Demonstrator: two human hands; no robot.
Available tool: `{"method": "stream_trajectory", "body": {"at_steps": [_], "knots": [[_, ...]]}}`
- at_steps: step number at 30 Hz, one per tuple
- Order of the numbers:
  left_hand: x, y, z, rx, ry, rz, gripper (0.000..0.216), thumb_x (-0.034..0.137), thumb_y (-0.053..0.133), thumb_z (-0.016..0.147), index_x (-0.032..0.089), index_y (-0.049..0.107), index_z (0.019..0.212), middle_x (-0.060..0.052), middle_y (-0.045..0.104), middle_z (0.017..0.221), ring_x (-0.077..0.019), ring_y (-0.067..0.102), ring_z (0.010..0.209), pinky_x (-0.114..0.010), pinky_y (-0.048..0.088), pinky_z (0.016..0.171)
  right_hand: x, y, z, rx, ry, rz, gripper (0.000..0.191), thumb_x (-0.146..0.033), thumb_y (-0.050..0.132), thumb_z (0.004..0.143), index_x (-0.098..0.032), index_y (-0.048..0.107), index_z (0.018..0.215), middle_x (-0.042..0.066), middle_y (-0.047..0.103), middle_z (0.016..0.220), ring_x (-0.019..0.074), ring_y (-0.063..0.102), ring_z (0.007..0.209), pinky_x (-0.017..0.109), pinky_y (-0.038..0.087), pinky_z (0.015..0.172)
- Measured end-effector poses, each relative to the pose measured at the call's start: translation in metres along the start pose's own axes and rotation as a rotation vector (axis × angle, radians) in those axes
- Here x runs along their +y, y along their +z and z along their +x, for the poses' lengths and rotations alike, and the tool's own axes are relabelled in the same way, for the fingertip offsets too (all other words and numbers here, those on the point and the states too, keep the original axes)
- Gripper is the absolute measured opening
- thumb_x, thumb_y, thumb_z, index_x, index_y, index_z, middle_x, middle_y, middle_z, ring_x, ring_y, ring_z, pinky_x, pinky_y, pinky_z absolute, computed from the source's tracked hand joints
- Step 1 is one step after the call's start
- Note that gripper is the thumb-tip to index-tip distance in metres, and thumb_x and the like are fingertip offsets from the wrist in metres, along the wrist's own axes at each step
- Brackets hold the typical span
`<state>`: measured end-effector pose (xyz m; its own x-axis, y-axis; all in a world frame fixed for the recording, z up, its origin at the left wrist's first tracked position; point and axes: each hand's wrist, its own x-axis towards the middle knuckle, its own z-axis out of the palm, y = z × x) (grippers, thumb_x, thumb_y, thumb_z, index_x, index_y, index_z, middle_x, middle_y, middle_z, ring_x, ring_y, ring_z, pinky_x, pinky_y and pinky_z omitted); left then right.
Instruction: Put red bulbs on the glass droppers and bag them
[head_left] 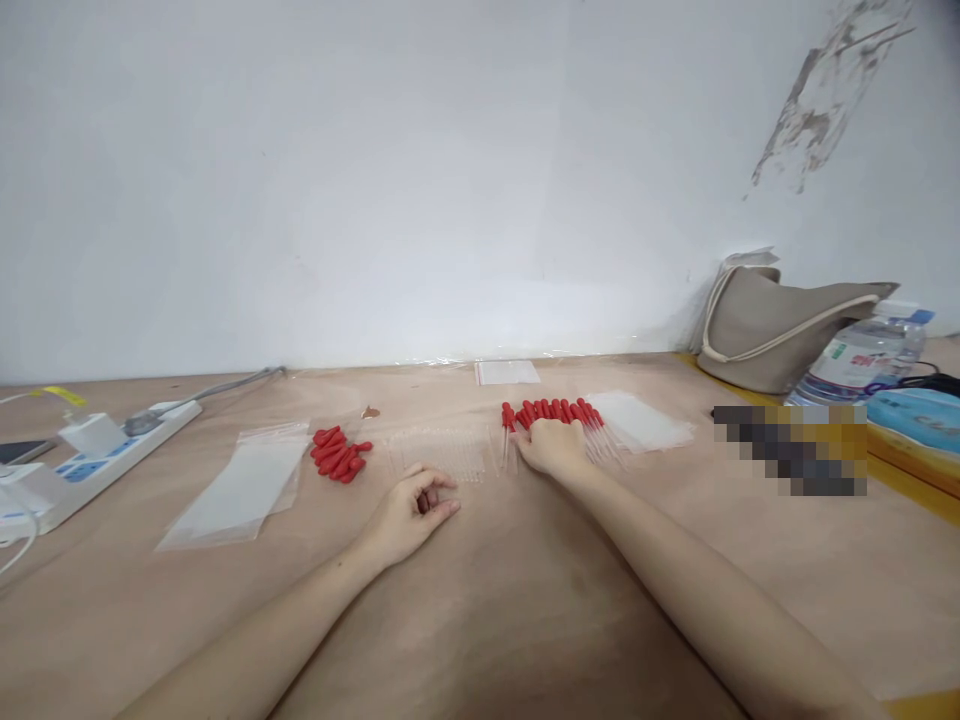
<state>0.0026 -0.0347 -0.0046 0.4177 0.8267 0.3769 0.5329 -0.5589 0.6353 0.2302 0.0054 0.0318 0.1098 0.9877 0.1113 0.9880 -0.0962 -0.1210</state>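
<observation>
My left hand (pixel 415 512) rests on the table with its fingers loosely curled, a gap between thumb and fingertips and nothing seen in them. Just beyond it lies a row of thin clear tubes (pixel 442 453). Left of those is a small pile of red rubber bulbs (pixel 337 455). My right hand (pixel 553 445) is bent over a row of droppers (pixel 562 408), clear tubes with red bulbs on top, side by side. Its thumb lies by the droppers at the left of that row. The other fingers are curled under and hidden, so what they hold does not show.
Clear plastic bags lie at left (pixel 232 490), at right (pixel 641 420) and by the wall (pixel 508 372). A power strip (pixel 112 460) with chargers sits far left. At right are a grey-brown bag (pixel 780 325), a water bottle (pixel 855 360) and a blurred-out dark object (pixel 795 450).
</observation>
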Motion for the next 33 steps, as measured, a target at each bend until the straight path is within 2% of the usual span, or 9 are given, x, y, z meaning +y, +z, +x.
{"method": "stream_trajectory", "body": {"at_steps": [3,6,13,18,21,27,33], "knots": [[0.001,0.0,0.0,0.002,0.008,0.011,0.018,0.028,0.056,0.075,0.019,0.058,0.09,0.002,0.045,0.07,-0.0079,0.044,0.054,-0.021,0.04,0.052,0.0,-0.003,-0.003,0.021,-0.005,-0.015,0.047,-0.046,0.031,0.083,-0.013,0.064,0.08,0.015,0.065,0.081,0.0258,0.058,0.079,0.037,0.026,0.073],[0.002,0.0,0.0,0.001,0.008,0.018,0.018,0.028,0.056,0.075,0.019,0.058,0.09,0.001,0.045,0.07,-0.0081,0.044,0.055,-0.021,0.04,0.052,-0.003,-0.002,-0.006,0.028,-0.035,-0.033,0.042,-0.045,0.036,0.081,-0.013,0.063,0.078,0.015,0.065,0.08,0.0254,0.058,0.076,0.037,0.026,0.073],[0.004,-0.001,-0.001,-0.014,0.006,0.028,0.017,0.028,0.055,0.075,0.019,0.058,0.089,0.002,0.045,0.07,-0.0085,0.045,0.056,-0.021,0.04,0.053,-0.002,0.006,-0.003,0.162,-0.058,-0.047,0.039,-0.041,0.033,0.083,-0.01,0.056,0.091,0.015,0.064,0.078,0.0254,0.058,0.076,0.037,0.023,0.073],[0.002,0.0,-0.001,-0.016,-0.001,0.019,0.017,0.028,0.055,0.076,0.019,0.058,0.09,0.001,0.045,0.071,-0.0077,0.044,0.055,-0.021,0.039,0.052,-0.002,0.012,0.002,0.14,-0.157,-0.075,0.03,-0.033,0.035,0.083,-0.013,0.058,0.081,0.012,0.065,0.075,0.023,0.059,0.071,0.036,0.022,0.072],[0.003,-0.001,0.0,-0.015,0.009,0.022,0.017,0.027,0.055,0.075,0.018,0.058,0.089,0.002,0.045,0.071,-0.0076,0.044,0.055,-0.021,0.039,0.053,-0.004,0.011,0.001,0.146,-0.181,-0.072,0.029,-0.03,0.034,0.084,-0.013,0.057,0.082,0.011,0.065,0.075,0.0216,0.059,0.069,0.035,0.022,0.073],[0.003,-0.001,0.0,-0.02,0.007,0.013,0.016,0.027,0.055,0.075,0.018,0.059,0.089,0.002,0.044,0.07,-0.0078,0.044,0.055,-0.021,0.039,0.053,0.001,0.01,-0.011,0.214,-0.062,-0.015,0.034,-0.029,0.031,0.083,-0.012,0.059,0.075,0.013,0.065,0.071,0.022,0.059,0.067,0.036,0.023,0.073],[0.004,-0.001,0.0,-0.014,0.011,0.027,0.016,0.027,0.056,0.075,0.018,0.059,0.088,0.002,0.045,0.07,-0.0079,0.045,0.056,-0.02,0.039,0.053,0.004,0.011,-0.017,0.124,-0.077,-0.041,0.032,-0.032,0.039,0.079,-0.012,0.062,0.071,0.014,0.065,0.073,0.0239,0.059,0.07,0.037,0.024,0.073]]}}
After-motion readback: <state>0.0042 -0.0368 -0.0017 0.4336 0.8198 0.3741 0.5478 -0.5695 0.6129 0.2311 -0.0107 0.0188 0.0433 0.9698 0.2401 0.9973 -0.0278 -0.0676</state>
